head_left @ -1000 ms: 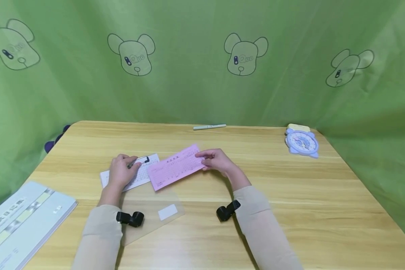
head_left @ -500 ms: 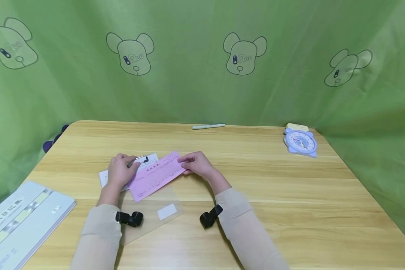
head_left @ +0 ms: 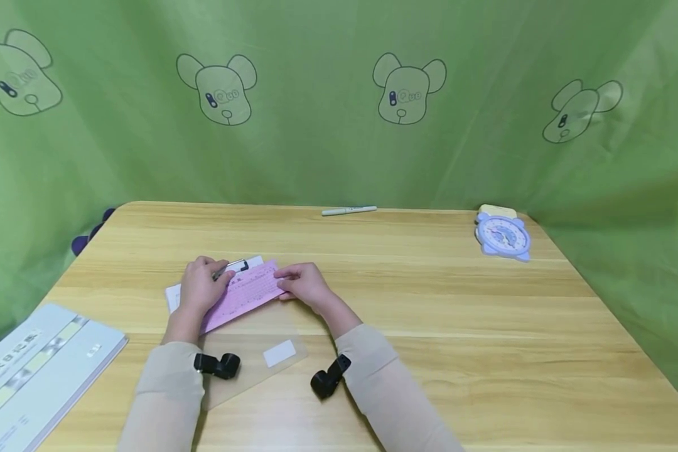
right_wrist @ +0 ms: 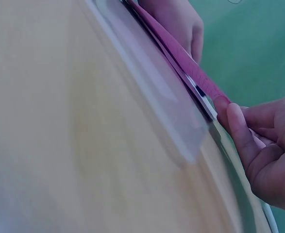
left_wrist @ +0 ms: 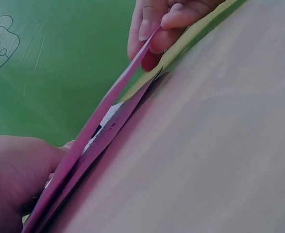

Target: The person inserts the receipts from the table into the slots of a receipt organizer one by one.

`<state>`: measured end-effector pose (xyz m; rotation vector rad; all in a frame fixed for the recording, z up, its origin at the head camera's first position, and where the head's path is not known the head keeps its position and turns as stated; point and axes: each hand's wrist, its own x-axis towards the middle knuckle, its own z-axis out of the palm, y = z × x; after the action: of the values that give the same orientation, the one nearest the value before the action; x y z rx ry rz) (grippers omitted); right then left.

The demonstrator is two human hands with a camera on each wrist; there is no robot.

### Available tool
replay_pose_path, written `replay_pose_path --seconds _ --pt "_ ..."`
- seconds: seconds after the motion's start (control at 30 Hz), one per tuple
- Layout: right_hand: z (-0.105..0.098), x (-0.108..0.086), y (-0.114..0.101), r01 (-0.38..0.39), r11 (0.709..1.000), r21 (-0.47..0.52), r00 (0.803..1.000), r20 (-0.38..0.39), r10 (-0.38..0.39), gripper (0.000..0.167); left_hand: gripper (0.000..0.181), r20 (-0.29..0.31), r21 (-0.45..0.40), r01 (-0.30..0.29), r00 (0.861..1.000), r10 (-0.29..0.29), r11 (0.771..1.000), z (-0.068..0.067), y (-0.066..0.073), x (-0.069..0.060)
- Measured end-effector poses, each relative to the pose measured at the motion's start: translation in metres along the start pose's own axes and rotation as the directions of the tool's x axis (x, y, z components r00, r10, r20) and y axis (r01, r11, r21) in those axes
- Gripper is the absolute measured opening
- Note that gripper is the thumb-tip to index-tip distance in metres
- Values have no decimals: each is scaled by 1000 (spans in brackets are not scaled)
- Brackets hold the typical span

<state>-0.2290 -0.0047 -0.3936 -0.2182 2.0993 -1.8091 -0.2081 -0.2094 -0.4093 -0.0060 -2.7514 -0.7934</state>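
Note:
My left hand (head_left: 199,287) pinches a silver clip (head_left: 236,267) with black ends, over a white printed sheet (head_left: 173,296). A pink printed slip (head_left: 245,294) lies slanted over that sheet. Its right end is pinched between the thumb and fingers of my right hand (head_left: 305,284), and its left part passes behind my left hand. In the left wrist view the pink slip (left_wrist: 101,111) is lifted above a second sheet (left_wrist: 118,119) beneath it. From the right wrist view, my right hand (right_wrist: 268,150) holds the slip's corner up off the stack.
Under the papers lies a clear plastic sheet (head_left: 243,364) with a white label (head_left: 279,353). A pale blue book (head_left: 51,376) is at the left edge. A pen (head_left: 349,211) lies at the back, a blue clock-shaped object (head_left: 503,236) at the back right.
My right hand has moved left, bringing the pink slip from beside the white sheet to over it, up to the left hand. The left hand stays at the clip.

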Motion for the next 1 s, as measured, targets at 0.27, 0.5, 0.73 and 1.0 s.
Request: replay_pose_path --seconds 0.27,0.5,0.73,1.0 --pt "12 2 2 -9 1000 26 1000 0 9 23 35 -15 1 -24 1000 24 1000 1 1 1" --pt "19 1 1 -43 999 25 999 -12 43 23 35 -12 10 -38 999 38 999 3 -1 0" --pt "21 1 -1 -67 998 23 998 -6 67 22 35 5 85 -96 995 96 992 1 -3 -1" --pt "22 2 -3 -76 997 -8 997 -20 76 22 32 42 153 -119 993 114 981 0 -2 0"
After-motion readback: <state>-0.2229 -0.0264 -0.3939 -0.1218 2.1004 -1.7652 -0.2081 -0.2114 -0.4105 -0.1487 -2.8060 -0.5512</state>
